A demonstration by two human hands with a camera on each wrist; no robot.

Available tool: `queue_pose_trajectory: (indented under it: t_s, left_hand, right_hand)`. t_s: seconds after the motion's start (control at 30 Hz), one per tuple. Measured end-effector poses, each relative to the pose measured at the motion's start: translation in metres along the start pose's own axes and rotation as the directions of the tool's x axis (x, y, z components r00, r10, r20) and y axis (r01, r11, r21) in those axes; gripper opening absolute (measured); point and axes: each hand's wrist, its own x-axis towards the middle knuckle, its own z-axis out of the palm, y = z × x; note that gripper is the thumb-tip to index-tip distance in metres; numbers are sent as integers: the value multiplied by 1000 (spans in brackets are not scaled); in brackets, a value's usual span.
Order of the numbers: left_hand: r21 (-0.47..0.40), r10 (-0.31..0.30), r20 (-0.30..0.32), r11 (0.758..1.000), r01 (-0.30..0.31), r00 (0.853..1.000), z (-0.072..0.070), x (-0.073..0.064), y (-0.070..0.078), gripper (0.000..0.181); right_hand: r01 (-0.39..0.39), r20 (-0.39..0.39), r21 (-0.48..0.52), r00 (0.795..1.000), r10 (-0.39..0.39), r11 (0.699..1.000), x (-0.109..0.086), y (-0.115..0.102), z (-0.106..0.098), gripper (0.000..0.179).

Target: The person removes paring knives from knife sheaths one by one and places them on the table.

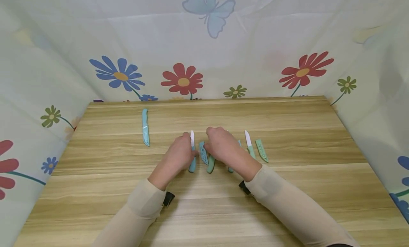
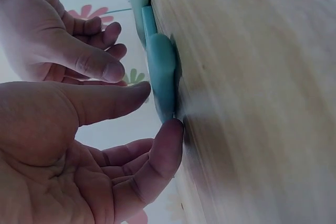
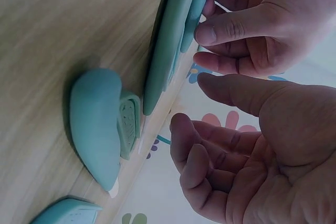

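My left hand is at a blue-handled knife with a white blade, lying on the table. In the left wrist view its thumb and index finger stand apart beside the blue handle; the index fingertip appears to touch it. My right hand hovers over a knife with a green handle, whose blade it hides in the head view. Its thumb and loosely bent fingers have nothing between them in the right wrist view. Between the hands lies a blue blade sheath. A teal knife handle lies near the right hand.
Farther right, a green-handled knife with a white blade lies beside a green sheath. A sheathed light-blue knife lies alone at the left. Flower-patterned cloth stands behind and beside the wooden table.
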Motion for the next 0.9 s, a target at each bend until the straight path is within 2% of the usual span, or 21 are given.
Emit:
queue_pose_trajectory:
  t_s: [0.37,0.7,0.9]
  left_hand:
    - [-4,13,6,1000,-13,1000,-1,1,-1,33]
    - [3,10,24,1000,-10,1000,-2,1,-1,43]
    - [-9,26,25,1000,-26,999,-2,1,-2,39]
  right_hand:
    - [24,-13,-22,1000,-25,999,-2,-1,-2,27]
    - [22,-24,-41,999,-23,999,-3,-2,-3,35]
    - [24,-20,-38,999,-25,999,-4,-4,-2,38]
